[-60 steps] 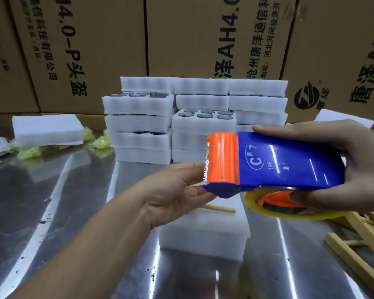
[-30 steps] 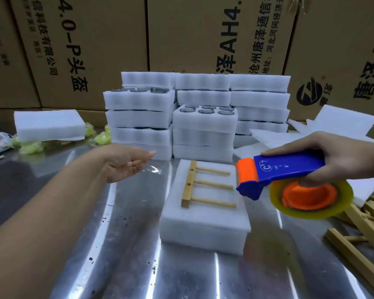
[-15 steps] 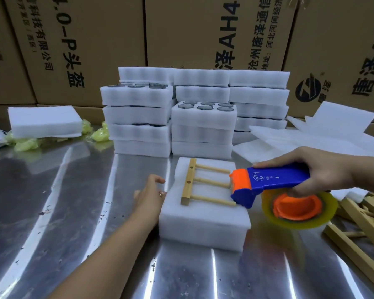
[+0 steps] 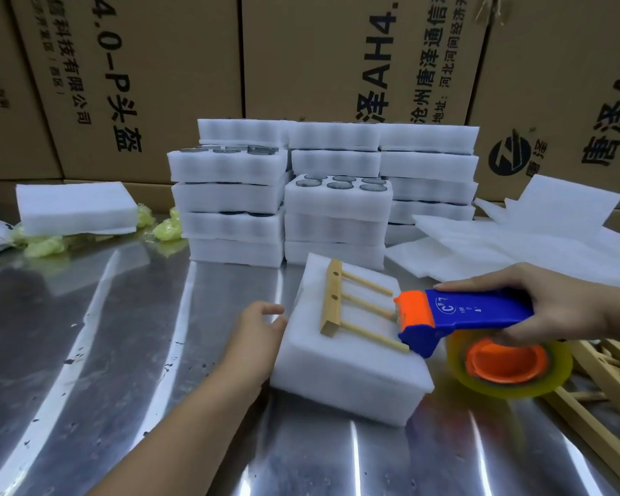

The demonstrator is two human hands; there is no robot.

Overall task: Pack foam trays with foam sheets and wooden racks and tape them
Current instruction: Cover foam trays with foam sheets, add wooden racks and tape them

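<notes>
A: Layout?
B: Table (image 4: 122, 334) carries the foam tray (image 4: 344, 384), sitting between both grips. Tape dispenser (image 4: 476, 311) is clamped in the right grip (image 4: 566, 309), nose on the tray edge nearest it. Wooden rack (image 4: 332, 298) lies on top, just left of that nose. Left grip (image 4: 256, 338): relaxed fingers against the tray's far side, holding nothing.
A: Taping tips?
B: I'd brace left firmly, anchor tape low, pull flat over the rack.
</notes>
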